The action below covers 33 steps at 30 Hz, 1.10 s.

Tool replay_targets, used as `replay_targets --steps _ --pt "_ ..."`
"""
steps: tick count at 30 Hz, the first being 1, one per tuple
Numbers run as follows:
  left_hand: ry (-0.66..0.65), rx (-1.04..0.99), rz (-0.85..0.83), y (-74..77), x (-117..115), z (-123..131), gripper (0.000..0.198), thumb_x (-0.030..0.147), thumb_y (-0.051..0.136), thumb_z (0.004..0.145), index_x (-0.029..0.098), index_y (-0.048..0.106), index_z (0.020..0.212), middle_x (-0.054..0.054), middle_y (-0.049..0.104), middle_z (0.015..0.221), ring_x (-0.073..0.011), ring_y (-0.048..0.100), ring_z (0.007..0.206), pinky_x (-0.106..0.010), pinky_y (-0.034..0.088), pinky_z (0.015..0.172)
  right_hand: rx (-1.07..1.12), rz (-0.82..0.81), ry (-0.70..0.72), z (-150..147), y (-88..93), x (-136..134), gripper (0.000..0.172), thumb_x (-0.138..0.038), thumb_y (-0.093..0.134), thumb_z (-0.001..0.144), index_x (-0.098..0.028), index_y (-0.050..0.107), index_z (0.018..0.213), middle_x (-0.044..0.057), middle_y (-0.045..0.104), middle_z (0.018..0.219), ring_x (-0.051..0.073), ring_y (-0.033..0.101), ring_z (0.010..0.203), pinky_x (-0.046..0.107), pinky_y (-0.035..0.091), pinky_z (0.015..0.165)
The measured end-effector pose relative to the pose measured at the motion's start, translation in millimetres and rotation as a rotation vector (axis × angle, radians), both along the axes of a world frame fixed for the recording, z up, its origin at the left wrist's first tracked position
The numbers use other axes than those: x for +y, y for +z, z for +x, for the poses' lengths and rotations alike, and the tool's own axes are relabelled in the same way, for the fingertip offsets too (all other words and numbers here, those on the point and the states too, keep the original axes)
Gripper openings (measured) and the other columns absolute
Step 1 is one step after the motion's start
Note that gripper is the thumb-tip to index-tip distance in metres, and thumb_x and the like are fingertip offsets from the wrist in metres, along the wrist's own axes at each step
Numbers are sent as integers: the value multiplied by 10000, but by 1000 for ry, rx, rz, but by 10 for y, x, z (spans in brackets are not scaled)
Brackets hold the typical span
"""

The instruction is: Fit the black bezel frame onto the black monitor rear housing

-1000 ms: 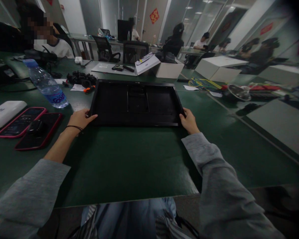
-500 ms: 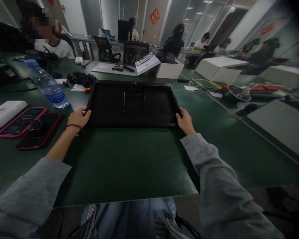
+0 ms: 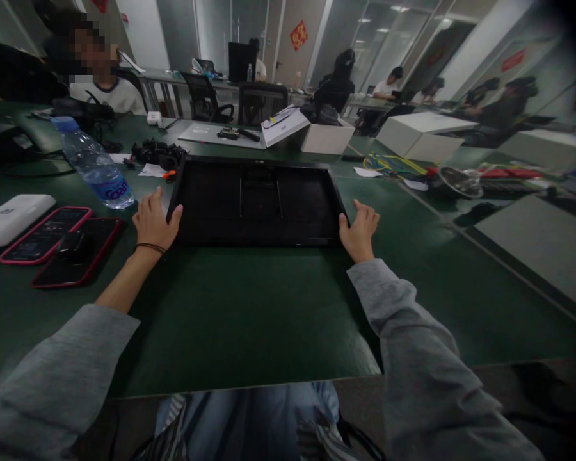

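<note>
A wide, black, shallow tray-like panel [image 3: 211, 198] with a raised rim lies on the green table [image 3: 249, 320] in front of me. Two thin upright strips and a darker recess show in its middle. Its exact kind is unclear. My left hand [image 3: 154, 221] is open at the panel's left edge, fingers spread and thumb by the rim. On the opposite side my right hand [image 3: 360, 232] is also open, its fingers pointing away from the panel and its thumb near the right rim. Whether either thumb still touches the rim cannot be told.
Left of my left hand are a tilted-looking water bottle [image 3: 93, 166], two red-edged phones [image 3: 48, 234] and a white device [image 3: 16, 218]. Black cables [image 3: 158, 153] lie behind. White boxes [image 3: 326, 136], a metal bowl [image 3: 461, 184] and coloured cables [image 3: 393, 163] sit farther right. People sit beyond.
Both hands have let go of the panel's sides and their fingers have spread outward. The panel stays in nearly the same place.
</note>
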<state>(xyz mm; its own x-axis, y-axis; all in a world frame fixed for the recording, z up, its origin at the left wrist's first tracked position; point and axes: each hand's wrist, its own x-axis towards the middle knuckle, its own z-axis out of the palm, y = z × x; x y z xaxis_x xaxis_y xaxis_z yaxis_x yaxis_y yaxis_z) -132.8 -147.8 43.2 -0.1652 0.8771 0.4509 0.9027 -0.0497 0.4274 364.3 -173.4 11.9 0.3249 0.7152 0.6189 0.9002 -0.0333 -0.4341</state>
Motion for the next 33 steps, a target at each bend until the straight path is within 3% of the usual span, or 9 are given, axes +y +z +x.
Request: replay_targets --steps 4,8,15,21,27,30,33 --pt "-165 109 0 -35 -72 135 732 525 429 974 185 318 1612 -175 299 1674 -364 265 1548 -558 193 1256 -123 -38 43 -208 49 -69 722 -537 467 965 -209 322 1591 194 343 1604 400 309 1491 663 312 1166" --pt "-269 193 -78 -129 -61 175 739 579 379 975 176 379 1594 -161 266 1696 -370 219 1568 -581 123 1271 -202 -144 119 -296 0 -60 722 -565 375 1002 -229 249 1628 160 297 1651 374 257 1532 630 253 1218" --pt "-271 138 -76 -143 -13 123 805 646 360 963 169 341 1611 -175 233 1705 -380 196 1576 -578 137 1272 -165 -109 95 -254 -25 -41 733 -572 363 999 -248 220 1641 157 302 1640 371 274 1520 633 283 1200" --pt "-267 111 -73 -145 -14 93 800 639 362 968 180 312 1622 -172 228 1707 -382 205 1573 -590 146 1268 -79 -10 1 -233 63 -81 729 -535 408 991 -253 223 1637 184 334 1593 403 326 1472 657 328 1144" --pt "-151 47 -28 -177 66 33 788 542 393 975 140 241 1636 -200 203 1708 -349 190 1586 -536 172 1278 -17 83 -61 -191 139 -128 752 -532 425 991 -240 189 1642 198 296 1614 411 299 1491 668 289 1164" --pt "-155 -1 -77 -212 128 -4 811 540 409 967 113 225 1632 -226 213 1696 -340 201 1586 -519 208 1274 10 -30 2 -130 56 -71 710 -490 443 975 -234 270 1614 199 346 1607 423 318 1487 702 291 1152" --pt "-168 -66 -162 -226 156 -22 832 531 428 964 85 201 1628 -261 259 1671 -360 263 1563 -537 280 1246 41 -211 72 -51 -59 9 621 -408 456 953 -213 423 1542 206 522 1491 431 473 1383 733 335 1110"
